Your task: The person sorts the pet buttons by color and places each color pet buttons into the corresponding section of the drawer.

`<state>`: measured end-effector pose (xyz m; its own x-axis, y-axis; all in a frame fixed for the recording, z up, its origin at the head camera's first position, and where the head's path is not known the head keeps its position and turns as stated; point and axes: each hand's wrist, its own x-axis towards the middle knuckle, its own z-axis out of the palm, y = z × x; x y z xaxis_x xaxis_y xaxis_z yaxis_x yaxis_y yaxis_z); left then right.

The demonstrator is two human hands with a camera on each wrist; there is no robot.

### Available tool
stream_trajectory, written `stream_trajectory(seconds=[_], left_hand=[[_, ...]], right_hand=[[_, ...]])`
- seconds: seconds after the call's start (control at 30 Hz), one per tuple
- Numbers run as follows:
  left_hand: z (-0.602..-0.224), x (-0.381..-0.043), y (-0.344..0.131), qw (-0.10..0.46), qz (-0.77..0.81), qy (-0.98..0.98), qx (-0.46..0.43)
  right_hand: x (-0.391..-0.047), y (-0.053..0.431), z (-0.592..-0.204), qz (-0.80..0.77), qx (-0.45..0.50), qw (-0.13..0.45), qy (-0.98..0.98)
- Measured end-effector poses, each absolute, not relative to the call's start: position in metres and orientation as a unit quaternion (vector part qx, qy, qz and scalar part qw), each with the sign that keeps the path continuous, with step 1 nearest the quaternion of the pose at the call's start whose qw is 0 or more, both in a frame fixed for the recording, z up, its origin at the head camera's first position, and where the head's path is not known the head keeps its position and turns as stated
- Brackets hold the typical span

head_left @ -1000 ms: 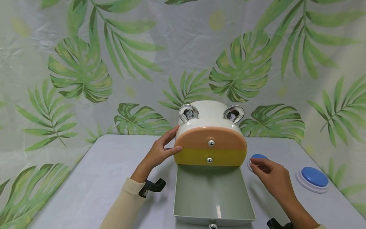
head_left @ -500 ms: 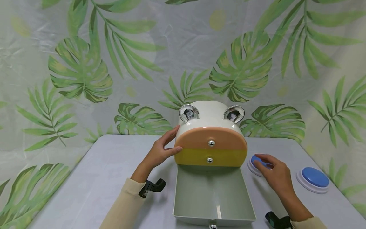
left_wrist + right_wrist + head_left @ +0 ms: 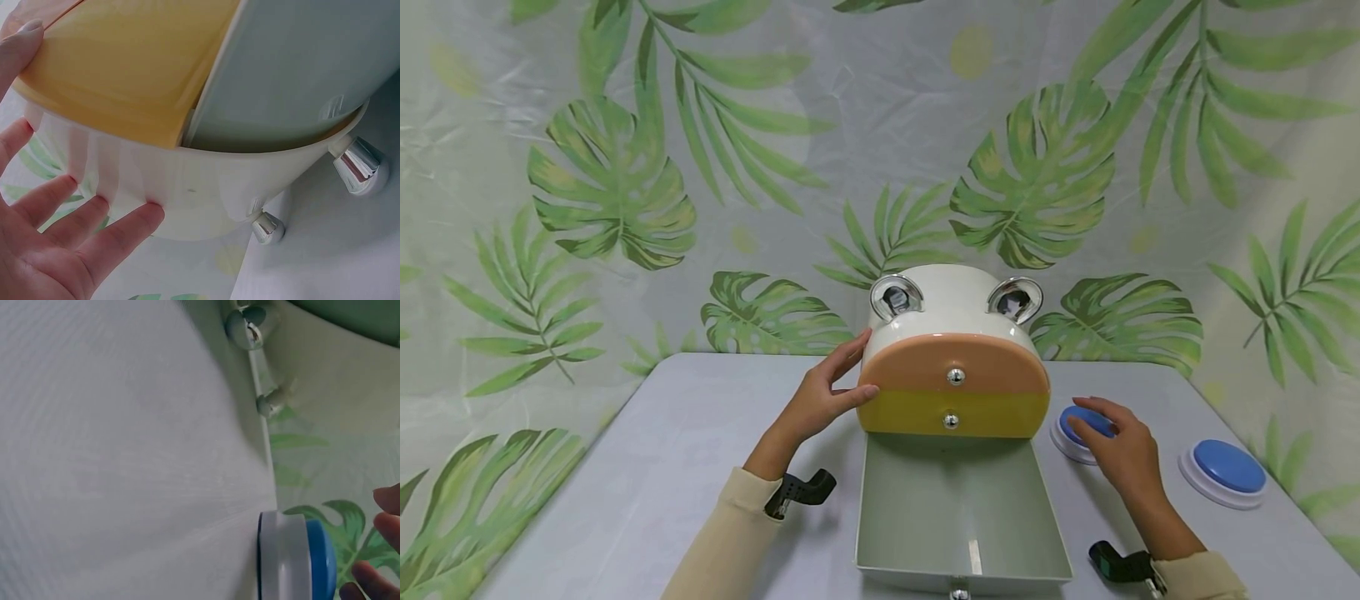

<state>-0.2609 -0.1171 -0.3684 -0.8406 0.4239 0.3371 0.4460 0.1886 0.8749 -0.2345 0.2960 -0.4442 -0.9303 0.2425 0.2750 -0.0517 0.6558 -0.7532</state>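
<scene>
A white drawer cabinet with silver-ringed, eye-like knobs stands at the table's middle. Its orange drawer and yellow drawer are closed, while the grey-green bottom drawer is pulled far out with nothing in it. My left hand steadies the cabinet's left side, thumb on the yellow front and extended fingertips against the white side wall. To the right, my right hand hovers by a blue-topped round push button, thumb and fingers parted, holding nothing. Its fingertips are apart from the blue top in the right wrist view.
Farther right on the white table lies a second blue push button with a white base. A leaf-patterned sheet hangs behind the table. Silver feet jut from the cabinet's underside.
My right hand has come off the nearer button and drawn slightly to the right, leaving more of the blue top visible. The left hand and the cabinet have stayed put.
</scene>
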Motion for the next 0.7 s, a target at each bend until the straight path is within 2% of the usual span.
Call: stream_trajectory(seconds=[0.7], left_hand=[[-0.369, -0.261, -0.117, 0.012, -0.568, -0.772, -0.284]], right_hand=[[-0.239, 0.312, -0.460, 0.441, -0.071, 0.116, -0.887]])
